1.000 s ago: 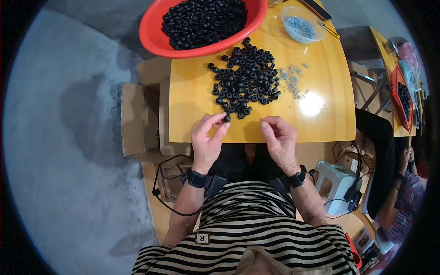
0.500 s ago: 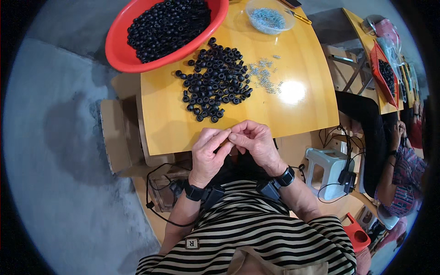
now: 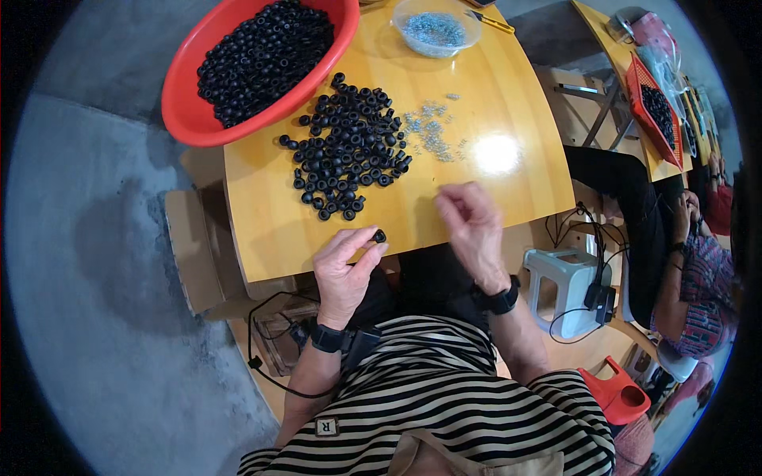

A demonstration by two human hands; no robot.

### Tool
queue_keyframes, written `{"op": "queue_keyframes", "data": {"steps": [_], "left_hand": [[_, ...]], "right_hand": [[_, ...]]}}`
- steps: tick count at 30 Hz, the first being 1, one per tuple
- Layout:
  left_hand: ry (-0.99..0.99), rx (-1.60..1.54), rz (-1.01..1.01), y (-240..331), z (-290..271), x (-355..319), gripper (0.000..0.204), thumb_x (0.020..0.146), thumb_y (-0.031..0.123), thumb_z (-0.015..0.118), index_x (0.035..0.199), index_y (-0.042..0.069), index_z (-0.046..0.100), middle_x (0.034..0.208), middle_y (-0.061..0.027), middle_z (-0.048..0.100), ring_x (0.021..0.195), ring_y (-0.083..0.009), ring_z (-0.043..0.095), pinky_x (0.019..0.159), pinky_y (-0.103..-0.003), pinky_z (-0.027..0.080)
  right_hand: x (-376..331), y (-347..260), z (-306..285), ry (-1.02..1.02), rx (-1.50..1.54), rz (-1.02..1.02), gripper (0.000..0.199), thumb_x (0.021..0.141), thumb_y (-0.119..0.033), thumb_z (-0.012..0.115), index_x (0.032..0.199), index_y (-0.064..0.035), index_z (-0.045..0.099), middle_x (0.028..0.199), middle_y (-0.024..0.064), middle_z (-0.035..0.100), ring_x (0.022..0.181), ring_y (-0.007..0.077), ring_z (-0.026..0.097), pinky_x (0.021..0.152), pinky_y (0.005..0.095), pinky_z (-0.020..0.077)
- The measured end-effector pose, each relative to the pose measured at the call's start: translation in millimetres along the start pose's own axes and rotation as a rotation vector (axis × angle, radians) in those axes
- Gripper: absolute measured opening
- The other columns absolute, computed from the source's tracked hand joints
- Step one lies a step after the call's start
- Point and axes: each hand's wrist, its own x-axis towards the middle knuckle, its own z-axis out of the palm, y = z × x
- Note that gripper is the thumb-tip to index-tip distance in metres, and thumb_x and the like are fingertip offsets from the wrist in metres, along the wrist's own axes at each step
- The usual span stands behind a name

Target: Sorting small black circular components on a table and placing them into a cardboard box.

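Observation:
Between thumb and forefinger, my left hand [image 3: 345,266] pinches a small round black part [image 3: 379,236] with a hole in its end, just over the table's near edge. My right hand [image 3: 474,230] hovers over the table edge to the right, apart from the left one. Motion smears its fingers, so whether it holds anything is unclear. Beyond my left hand spreads a heap of similar black parts [image 3: 349,147]. A scatter of tiny silvery pieces [image 3: 432,131], too small to tell their kind, lies to the right of that heap.
A red basin [image 3: 178,107] full of black parts stands at the table's far left. Farther back are a clear tub [image 3: 460,44] of tiny silvery pieces and a yellow cutter knife [image 3: 496,22]. A pale stool [image 3: 567,285] and cables are at right, near a seated person [image 3: 690,293].
My hands, together before, have separated. The right one has moved right and forward; the left keeps the black part, which now shows. The whole view has shifted slightly.

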Motion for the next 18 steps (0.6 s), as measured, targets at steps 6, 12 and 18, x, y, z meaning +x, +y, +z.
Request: {"op": "queue_keyframes", "data": {"steps": [6,12,18], "left_hand": [[0.006,-0.042,-0.005,-4.1,-0.6,-1.2,0.029,0.078,-0.008,0.073,0.107,-0.003,0.07,0.094,-0.0089,0.066,0.082,-0.0136,0.063,0.074,-0.024,0.052],[-0.005,-0.023,-0.013,-3.4,-0.7,-3.5,0.03,0.078,-0.007,0.073,0.107,-0.003,0.069,0.093,-0.0086,0.066,0.082,-0.0137,0.062,0.073,-0.024,0.052],[-0.002,-0.013,-0.016,1.3,-2.0,-5.3,0.03,0.078,-0.008,0.073,0.108,-0.004,0.069,0.093,-0.0088,0.066,0.083,-0.0142,0.063,0.075,-0.025,0.052]], "right_hand": [[36.4,28.8,-11.1,0.223,-0.27,-0.091,0.009,0.082,-0.003,0.07,0.091,-0.0041,0.07,0.076,0.0094,0.062,0.065,0.0198,0.06,0.06,0.0302,0.049],[45.1,28.8,-5.0,0.249,-0.374,-0.105,0.006,0.082,-0.007,0.072,0.087,-0.0066,0.071,0.078,0.0082,0.064,0.067,0.0227,0.063,0.062,0.0335,0.0502],[44.7,32.6,-5.4,0.227,-0.39,-0.105,0.007,0.083,-0.007,0.071,0.09,-0.0054,0.07,0.079,0.0085,0.065,0.068,0.022,0.064,0.062,0.0333,0.0504]]}}
